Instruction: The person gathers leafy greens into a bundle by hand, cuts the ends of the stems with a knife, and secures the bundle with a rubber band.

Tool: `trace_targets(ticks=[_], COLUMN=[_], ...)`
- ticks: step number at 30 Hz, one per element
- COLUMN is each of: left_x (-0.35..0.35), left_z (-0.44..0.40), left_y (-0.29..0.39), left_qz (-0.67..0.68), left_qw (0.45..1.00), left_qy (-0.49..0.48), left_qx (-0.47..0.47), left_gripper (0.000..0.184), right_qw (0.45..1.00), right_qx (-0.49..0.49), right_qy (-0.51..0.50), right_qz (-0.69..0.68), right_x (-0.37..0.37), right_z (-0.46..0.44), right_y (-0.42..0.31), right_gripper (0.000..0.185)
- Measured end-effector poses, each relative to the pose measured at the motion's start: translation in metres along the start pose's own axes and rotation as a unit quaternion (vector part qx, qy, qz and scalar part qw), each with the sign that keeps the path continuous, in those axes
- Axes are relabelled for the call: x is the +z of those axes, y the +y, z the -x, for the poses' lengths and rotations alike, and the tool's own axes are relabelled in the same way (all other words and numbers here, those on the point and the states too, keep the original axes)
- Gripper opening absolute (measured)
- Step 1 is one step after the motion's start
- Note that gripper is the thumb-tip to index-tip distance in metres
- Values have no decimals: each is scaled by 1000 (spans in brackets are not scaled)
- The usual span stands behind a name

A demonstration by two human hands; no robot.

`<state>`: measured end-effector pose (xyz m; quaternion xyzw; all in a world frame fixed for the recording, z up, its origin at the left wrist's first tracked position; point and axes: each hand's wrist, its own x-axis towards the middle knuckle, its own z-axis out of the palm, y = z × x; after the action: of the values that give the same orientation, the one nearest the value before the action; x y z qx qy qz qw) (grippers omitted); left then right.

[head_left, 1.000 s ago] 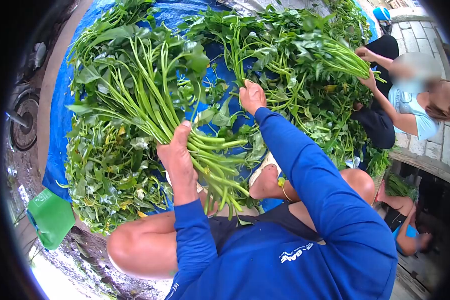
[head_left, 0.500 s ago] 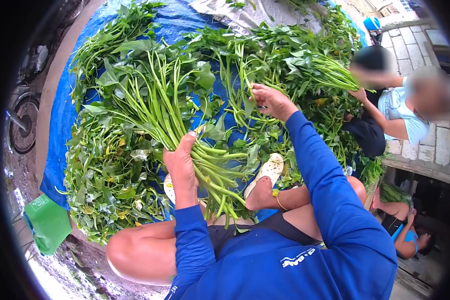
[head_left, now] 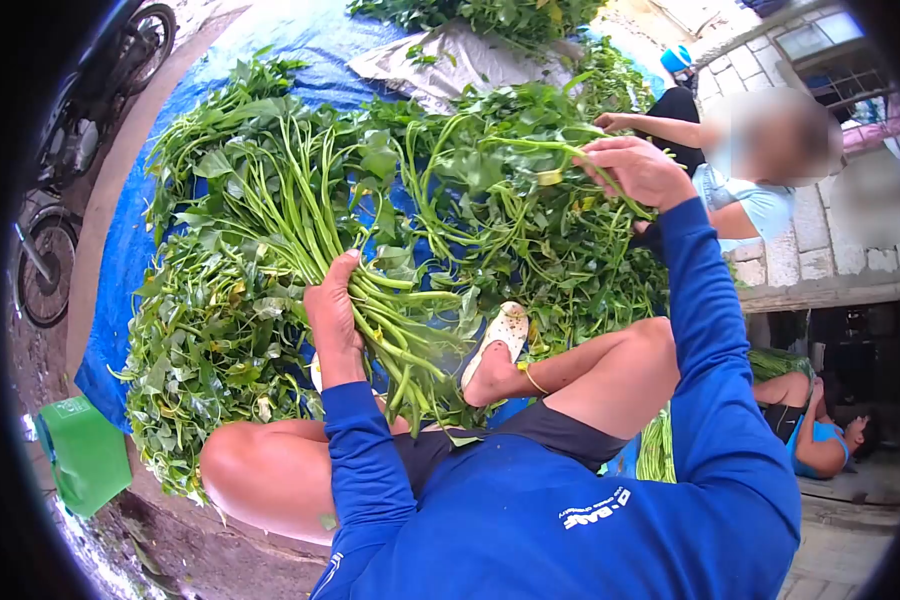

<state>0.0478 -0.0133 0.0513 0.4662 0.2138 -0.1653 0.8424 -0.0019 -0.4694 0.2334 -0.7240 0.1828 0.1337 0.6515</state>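
My left hand (head_left: 332,315) is wrapped round a thick bunch of leafy greens (head_left: 315,215). The long pale stems fan up and away from it, while the cut ends hang down over my lap. Out to the right, my right hand (head_left: 638,172) is closed on a single leafy stem (head_left: 535,146), which reaches left from the fingers and trails out below them. Under both hands spreads a heap of loose greens (head_left: 530,235), some leaves yellowed.
Greens lie over a blue tarp (head_left: 115,350), with a whitish sheet (head_left: 450,65) at the back. A co-worker (head_left: 735,205) sits close on the right; another person (head_left: 818,440) is lower right. A green container (head_left: 85,455) and a motorcycle (head_left: 52,250) are at left.
My right hand has swung right and upward from the middle of the heap, now with a stem in it. My left hand keeps its bunch. The co-worker's bunch no longer shows.
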Motion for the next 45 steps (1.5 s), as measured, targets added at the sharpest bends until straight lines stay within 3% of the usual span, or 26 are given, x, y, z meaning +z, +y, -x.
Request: trace_targets(ticks=[3, 6, 7, 11, 16, 20, 23, 25, 28, 31, 33, 35, 38, 39, 41, 43, 45], left_x=[-4, -6, 0, 3, 9, 17, 16, 9, -7, -38, -56, -79, -88, -83, -66, -67, -80], left_z=[1, 4, 9, 18, 25, 33, 34, 27, 11, -3, 0, -11, -17, -9, 1, 2, -7], left_y=[0, 0, -2, -1, -7, -12, -25, -44, -92, -133, -143, -172, -197, -195, -186, -174, -160], left_qz=[-8, -24, -29, -44, -62, -53, -39, -28, 62, 164, 167, 161, 173, 98, -14, -76, -141], left_qw=[1000, 999, 999, 998, 996, 993, 993, 989, 982, 933, 918, 919, 939, 977, 995, 997, 965], left_qy=[-17, -32, -32, -50, -68, -107, -107, -124, -141, -203, -182, -175, -133, -44, 84, -2, -31], left_qx=[-10, -37, 7, -5, -6, -26, -44, -74, -108, -246, -311, -315, -267, -183, -59, 8, -220], left_gripper=[29, 30, 25, 27, 36, 33, 29, 30, 30, 34, 34, 33, 30, 37, 46, 52, 52], right_qw=[992, 995, 991, 976, 936, 898, 836, 919, 976, 987, 979, 976, 970, 966, 952, 955, 954], right_qx=[-79, -71, -104, -110, -235, -257, -352, -256, -134, -57, -64, -64, -61, -63, -100, -100, -91], right_qy=[-6, 34, 31, 167, 222, 267, 258, 182, 84, 56, 43, 34, 58, 69, 32, 9, 8], right_qz=[-101, -60, -82, 82, 140, 236, 333, 240, 147, 142, 186, 206, 226, 241, 288, 279, 286], right_x=[-5, 16, 27, 75, 125, 164, 218, 258, 282, 289, 296, 304, 318, 321, 320, 319, 317], right_z=[55, 86, 96, 113, 94, 73, 39, 26, -11, -14, -14, -13, -21, -23, -22, -28, -25], right_y=[-26, -20, -21, -4, 34, 44, 58, 80, 160, 196, 226, 246, 275, 287, 273, 280, 287], right_gripper=[23, 21, 24, 28, 27, 24, 25, 29, 40, 43, 44, 44, 39, 36, 28, 26, 28])
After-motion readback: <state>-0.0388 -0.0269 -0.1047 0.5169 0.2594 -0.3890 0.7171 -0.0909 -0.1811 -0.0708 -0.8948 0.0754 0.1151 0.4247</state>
